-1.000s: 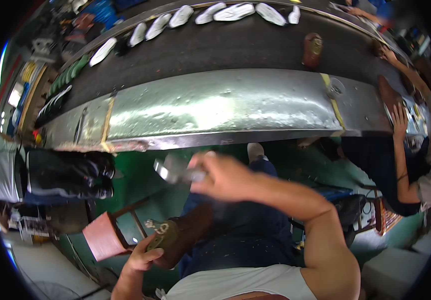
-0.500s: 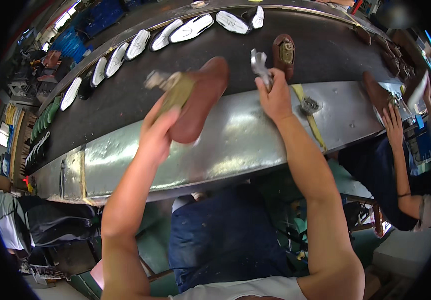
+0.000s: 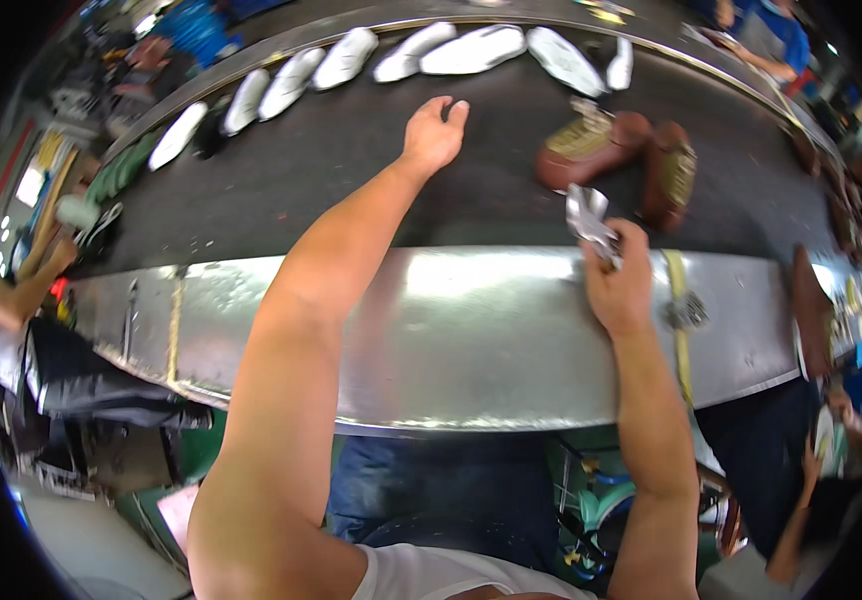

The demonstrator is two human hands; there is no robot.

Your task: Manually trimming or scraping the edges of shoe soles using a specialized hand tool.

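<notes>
My left hand (image 3: 435, 136) reaches out over the dark belt with thumb and fingers apart, holding nothing. The silver metal pincers (image 3: 589, 216) are gripped in my right hand (image 3: 623, 278), their jaws pointing away from me above the belt's near edge. Just beyond the pincers lies a brown shoe upper on a last (image 3: 563, 166), its olive-coloured underside up. A second brown shoe upper (image 3: 665, 190) rests close by on the right, also olive on the bottom. Of the white-soled shoes (image 3: 473, 52) in the row at the back, several are nearest my left hand.
A metal ledge (image 3: 481, 340) runs between me and the belt (image 3: 351, 190), with a yellow strap (image 3: 682, 370) and a round grey wire-like pad (image 3: 693, 311) on its right part. Green shoe pieces (image 3: 123, 178) stand at far left. Co-workers are at both sides and far right.
My left hand has let go of the brown shoe, which now lies on the belt beside the other one. That hand has moved up and forward. The pincers stay in my right hand.
</notes>
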